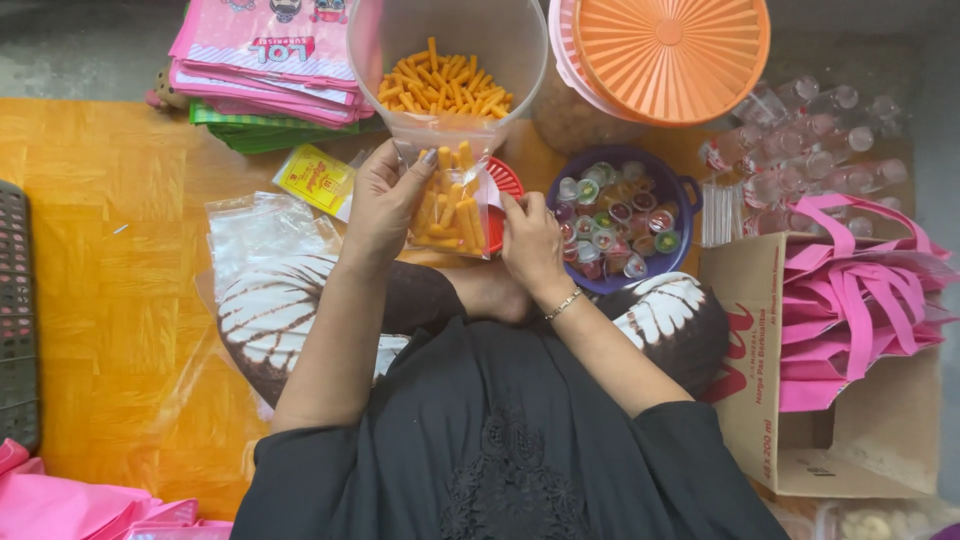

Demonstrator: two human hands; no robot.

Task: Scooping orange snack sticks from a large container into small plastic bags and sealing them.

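Right, containers first. Clear plastic tub [447, 50] at top centre holds loose orange snack sticks [445, 85]. Purple bowl [690, 195] to its right is full of small sealed jelly cups [612, 222] in mixed colours. Orange ribbed lid [670, 50] sits on a pale container at top right, partly over the bowl's far side. Cardboard box [745, 330] at right is stuffed with pink handled bags [860, 300]. Row of small clear bottles [810, 140] lies behind the box.

Around: stack of pink printed bags [265, 55] over green ones at top left, yellow packet [315, 178] below it, pile of empty clear zip bags [260, 230] on the person's left knee side, dark plastic crate [15, 310] at far left edge, orange woven mat [110, 250] under everything. A red ribbed lid [505, 185] sits just behind the work, half hidden.

Small clear bag of snack sticks [452, 205] is held upright in front of the tub, above the crossed legs. Left hand [385, 200] is clamped on the bag's left edge and top, thumb and fingers pinching near the seal. Right hand [530, 240] touches the bag's right edge with fingertips closed on it. Bag sits between both hands, blocking the tub's lower front.
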